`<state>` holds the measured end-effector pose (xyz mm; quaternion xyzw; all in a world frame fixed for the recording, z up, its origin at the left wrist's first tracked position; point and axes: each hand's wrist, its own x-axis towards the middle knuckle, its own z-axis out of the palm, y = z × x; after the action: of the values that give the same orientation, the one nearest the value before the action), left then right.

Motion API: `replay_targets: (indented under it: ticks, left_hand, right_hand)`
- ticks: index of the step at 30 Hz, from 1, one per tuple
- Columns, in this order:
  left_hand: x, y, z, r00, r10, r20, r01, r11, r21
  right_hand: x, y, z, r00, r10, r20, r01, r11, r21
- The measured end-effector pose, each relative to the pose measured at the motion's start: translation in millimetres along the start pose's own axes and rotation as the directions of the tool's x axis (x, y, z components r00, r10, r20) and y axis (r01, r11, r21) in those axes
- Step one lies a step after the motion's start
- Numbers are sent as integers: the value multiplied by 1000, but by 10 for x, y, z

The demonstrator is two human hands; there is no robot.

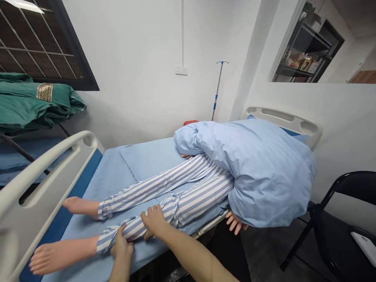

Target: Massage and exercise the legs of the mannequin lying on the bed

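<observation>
A manikin lies on the bed in blue-and-white striped trousers [202, 192], with its smooth bare feet [64, 252] at the left. My left hand [121, 243] grips the near lower leg just above the ankle, thumb on top and the other fingers partly hidden. Farther up the same leg, around the knee, my right hand [153, 220] is wrapped over the cloth from above. A bunched light-blue quilt [258, 168] covers the upper body. From under it a manikin hand [235, 222] hangs over the near bed edge.
The bed has a footboard [73, 156] at left and a headboard [282, 115] at right. A black folding chair [337, 231] holding a white object stands at right. An IV pole [217, 86] rises behind the bed; green cloth [38, 103] lies at far left.
</observation>
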<state>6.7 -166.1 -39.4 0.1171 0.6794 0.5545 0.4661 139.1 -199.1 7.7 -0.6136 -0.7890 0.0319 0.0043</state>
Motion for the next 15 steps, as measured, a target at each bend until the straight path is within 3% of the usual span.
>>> replay_targets:
  ticks: [2,7,10,15]
  left_hand:
    - [23,-118,-18,985,-146,-89,142,989,-50]
    - [-2,-116,18,985,-118,-125,109,991,-78]
    - [-40,-80,12,994,-85,-70,82,996,-39]
    - [-174,19,-11,985,-153,-77,140,978,-156]
  right_hand:
    - [20,-1,98,1000,-6,-1,6,1000,-6]
    - [50,19,118,1000,-7,-5,7,1000,-20]
    - [41,27,103,999,-29,-22,28,999,-19]
    - [6,31,37,999,-35,-26,35,999,-6]
